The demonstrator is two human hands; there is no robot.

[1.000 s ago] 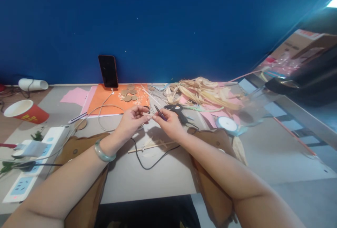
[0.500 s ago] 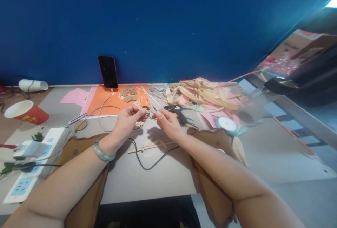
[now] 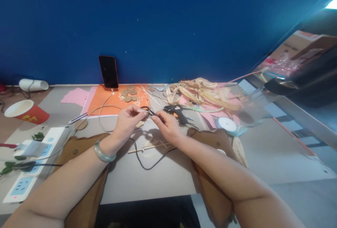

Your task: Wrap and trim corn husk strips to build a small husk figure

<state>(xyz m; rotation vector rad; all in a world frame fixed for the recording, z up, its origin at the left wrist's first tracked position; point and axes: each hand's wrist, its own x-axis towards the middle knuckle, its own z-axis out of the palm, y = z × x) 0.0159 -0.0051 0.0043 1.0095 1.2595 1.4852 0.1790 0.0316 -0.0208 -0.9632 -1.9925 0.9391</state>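
My left hand (image 3: 130,119), with a green bangle at the wrist, is closed in a pinch above the table. Opposite it, my right hand (image 3: 166,123) also pinches, its thumb and fingertips close to the left ones. Something small and pale shows at the fingertips, too little to name. Just behind them are black-handled scissors (image 3: 144,108), partly hidden by the fingers. A black glue gun (image 3: 179,111) lies beyond my right hand. Below the hands are thin wooden sticks (image 3: 147,147) and a black cord (image 3: 144,167).
Round brown discs (image 3: 128,98) lie on orange paper (image 3: 101,99), near a propped phone (image 3: 108,72). Dried husk strips (image 3: 202,91) heap at the back right, with a ribbon spool (image 3: 226,124) in front. At left stand a red cup (image 3: 33,114) and a power strip (image 3: 25,182).
My two hands have come slightly closer together at the fingertips. My right hand has shifted a little left, showing more of the glue gun.
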